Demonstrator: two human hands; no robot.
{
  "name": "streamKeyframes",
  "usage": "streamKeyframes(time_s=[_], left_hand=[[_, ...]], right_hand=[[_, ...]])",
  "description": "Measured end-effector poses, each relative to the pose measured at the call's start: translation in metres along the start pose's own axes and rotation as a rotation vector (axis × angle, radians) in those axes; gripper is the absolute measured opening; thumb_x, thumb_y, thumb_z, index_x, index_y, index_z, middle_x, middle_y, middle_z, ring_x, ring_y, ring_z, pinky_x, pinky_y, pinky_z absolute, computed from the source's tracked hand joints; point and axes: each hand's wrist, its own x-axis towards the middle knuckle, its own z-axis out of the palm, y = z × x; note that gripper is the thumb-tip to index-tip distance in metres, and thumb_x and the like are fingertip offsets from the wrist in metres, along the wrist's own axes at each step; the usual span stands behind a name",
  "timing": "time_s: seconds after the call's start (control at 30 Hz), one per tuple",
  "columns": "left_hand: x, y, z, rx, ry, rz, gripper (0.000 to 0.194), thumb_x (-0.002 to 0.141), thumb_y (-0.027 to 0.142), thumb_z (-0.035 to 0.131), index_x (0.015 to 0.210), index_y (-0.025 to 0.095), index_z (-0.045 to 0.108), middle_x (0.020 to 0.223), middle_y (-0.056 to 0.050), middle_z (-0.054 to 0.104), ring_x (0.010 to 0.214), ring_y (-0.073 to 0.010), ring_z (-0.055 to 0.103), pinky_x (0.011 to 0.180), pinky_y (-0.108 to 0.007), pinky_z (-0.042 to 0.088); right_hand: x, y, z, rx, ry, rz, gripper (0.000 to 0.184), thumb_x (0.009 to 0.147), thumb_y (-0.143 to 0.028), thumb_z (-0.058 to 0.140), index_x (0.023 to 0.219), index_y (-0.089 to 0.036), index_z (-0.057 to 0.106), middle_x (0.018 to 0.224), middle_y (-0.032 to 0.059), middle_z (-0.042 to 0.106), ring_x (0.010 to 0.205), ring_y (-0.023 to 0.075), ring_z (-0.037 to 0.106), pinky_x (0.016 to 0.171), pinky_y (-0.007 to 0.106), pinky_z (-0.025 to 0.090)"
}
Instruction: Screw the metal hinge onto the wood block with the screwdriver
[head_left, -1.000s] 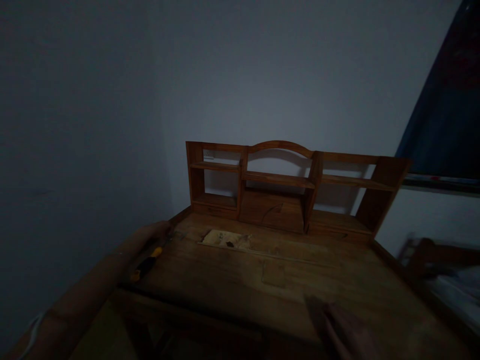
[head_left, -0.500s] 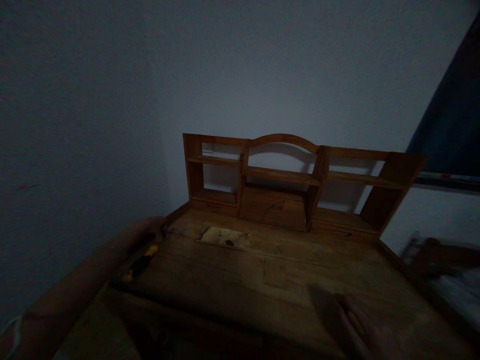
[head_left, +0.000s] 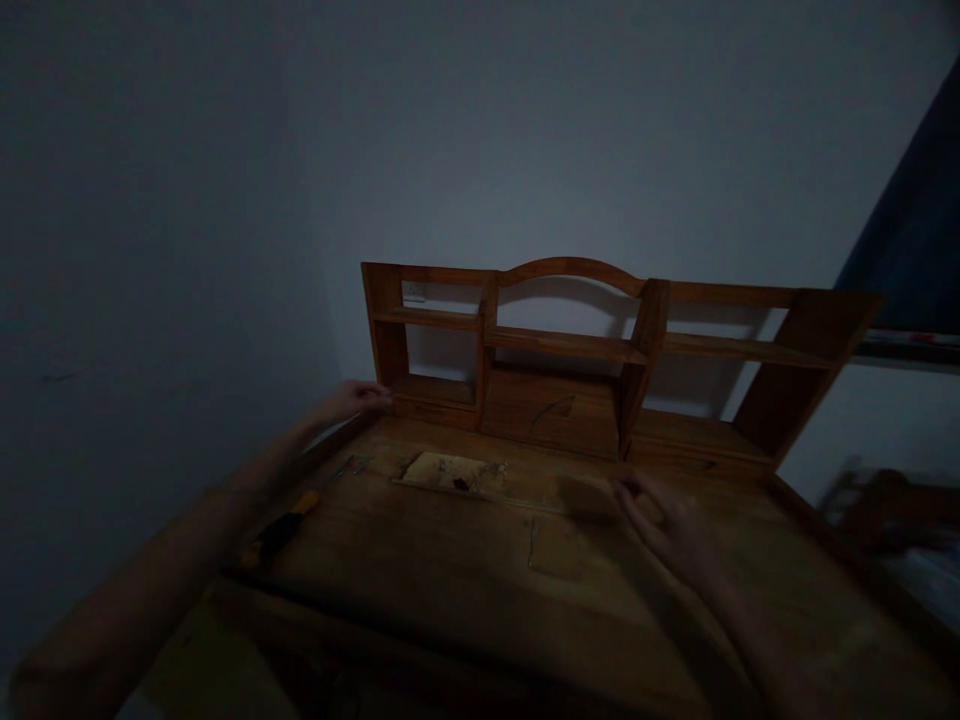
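My left hand (head_left: 358, 398) reaches to the lower left corner of a wooden desktop shelf unit (head_left: 551, 345), fingers loosely bent and slightly apart. In the dim light I cannot tell whether the fingertips touch the wood. Over the right half of the wooden desk (head_left: 450, 560) hovers my right hand (head_left: 664, 515), its fingers loosely curled with a gap beside the thumb and nothing visible in them. A screwdriver (head_left: 281, 530) with a black and yellow handle lies below my left forearm, its shaft pointing at several small metal pieces (head_left: 360, 465).
A pale, worn patch (head_left: 454, 472) marks the desktop before the shelf unit. Raised side rails (head_left: 840, 560) edge the desk. White walls (head_left: 525, 130) stand behind and left, with a socket (head_left: 414, 291) behind the shelves. A dark blue curtain (head_left: 911, 235) hangs at right.
My left hand has moved forward from beside the screwdriver to the shelf unit's corner. My right hand has risen from the desk's front right and moved forward and left.
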Motion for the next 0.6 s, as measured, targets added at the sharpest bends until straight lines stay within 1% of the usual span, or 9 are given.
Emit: streamKeyframes(time_s=[0.07, 0.17, 0.23, 0.27, 0.33, 0.37, 0.43, 0.5, 0.6], left_hand=[[0.006, 0.029, 0.050, -0.078, -0.074, 0.052, 0.034, 0.061, 0.043, 0.076, 0.083, 0.017, 0.071, 0.082, -0.005, 0.073, 0.078, -0.0209, 0.066, 0.079, -0.031, 0.049], [-0.010, 0.058, 0.152, -0.376, -0.182, 0.077, 0.038, 0.068, 0.044, 0.073, 0.093, 0.015, 0.071, 0.091, -0.009, 0.073, 0.081, -0.0213, 0.068, 0.078, -0.032, 0.052], [-0.032, 0.066, 0.219, -0.525, -0.262, 0.064, 0.039, 0.068, 0.043, 0.074, 0.093, 0.014, 0.070, 0.089, -0.010, 0.073, 0.076, -0.0206, 0.069, 0.072, -0.031, 0.053], [-0.044, 0.067, 0.248, -0.566, -0.283, 0.056, 0.038, 0.068, 0.043, 0.074, 0.091, 0.014, 0.070, 0.088, -0.010, 0.073, 0.073, -0.0202, 0.069, 0.068, -0.030, 0.053], [-0.064, 0.066, 0.291, -0.572, -0.311, 0.047, 0.034, 0.068, 0.040, 0.073, 0.088, 0.013, 0.070, 0.085, -0.010, 0.073, 0.070, -0.0192, 0.068, 0.064, -0.028, 0.053], [-0.071, 0.064, 0.305, -0.549, -0.314, 0.041, 0.032, 0.069, 0.038, 0.073, 0.088, 0.013, 0.071, 0.083, -0.009, 0.073, 0.070, -0.0189, 0.068, 0.063, -0.027, 0.052], [-0.081, 0.060, 0.319, -0.513, -0.263, -0.003, 0.029, 0.070, 0.036, 0.071, 0.088, 0.013, 0.071, 0.077, -0.008, 0.073, 0.066, -0.0179, 0.067, 0.059, -0.025, 0.051], [-0.085, 0.057, 0.320, -0.518, -0.214, -0.034, 0.027, 0.072, 0.036, 0.069, 0.088, 0.013, 0.071, 0.075, -0.007, 0.072, 0.062, -0.0171, 0.066, 0.056, -0.024, 0.050], [-0.087, 0.056, 0.315, -0.542, -0.202, -0.035, 0.024, 0.074, 0.036, 0.068, 0.087, 0.015, 0.070, 0.077, -0.006, 0.073, 0.064, -0.0169, 0.067, 0.058, -0.024, 0.051]], right_hand=[[0.026, 0.007, 0.013, 0.022, -0.003, -0.036, 0.020, 0.096, -0.032, 0.045, 0.106, -0.021, 0.059, 0.098, 0.0055, 0.069, 0.086, 0.0163, 0.067, 0.076, 0.028, 0.052], [0.042, 0.026, 0.043, -0.075, -0.081, -0.133, 0.031, 0.094, -0.038, 0.050, 0.118, -0.020, 0.058, 0.107, 0.0095, 0.069, 0.092, 0.0214, 0.068, 0.079, 0.035, 0.054], [0.038, 0.041, 0.064, -0.079, -0.112, -0.132, 0.048, 0.091, -0.042, 0.056, 0.134, -0.023, 0.048, 0.120, 0.0111, 0.065, 0.103, 0.0238, 0.065, 0.085, 0.039, 0.054], [0.034, 0.047, 0.074, -0.061, -0.116, -0.118, 0.056, 0.089, -0.042, 0.058, 0.141, -0.025, 0.042, 0.124, 0.0108, 0.063, 0.107, 0.0240, 0.064, 0.087, 0.040, 0.054], [0.024, 0.055, 0.087, -0.022, -0.152, -0.096, 0.068, 0.089, -0.041, 0.060, 0.148, -0.029, 0.029, 0.133, 0.0094, 0.058, 0.114, 0.0235, 0.061, 0.091, 0.040, 0.053], [0.020, 0.057, 0.091, -0.009, -0.164, -0.093, 0.069, 0.089, -0.040, 0.060, 0.149, -0.030, 0.027, 0.135, 0.0085, 0.056, 0.116, 0.0230, 0.060, 0.093, 0.040, 0.052], [0.015, 0.056, 0.096, -0.008, -0.175, -0.106, 0.066, 0.089, -0.037, 0.060, 0.147, -0.030, 0.031, 0.134, 0.0075, 0.057, 0.116, 0.0224, 0.059, 0.095, 0.039, 0.052], [0.013, 0.052, 0.097, -0.031, -0.178, -0.110, 0.057, 0.090, -0.036, 0.058, 0.143, -0.029, 0.038, 0.127, 0.0076, 0.060, 0.110, 0.0225, 0.062, 0.092, 0.038, 0.053], [0.013, 0.046, 0.097, -0.066, -0.184, -0.118, 0.050, 0.092, -0.034, 0.055, 0.140, -0.029, 0.042, 0.121, 0.0072, 0.062, 0.104, 0.0228, 0.063, 0.089, 0.039, 0.054]])
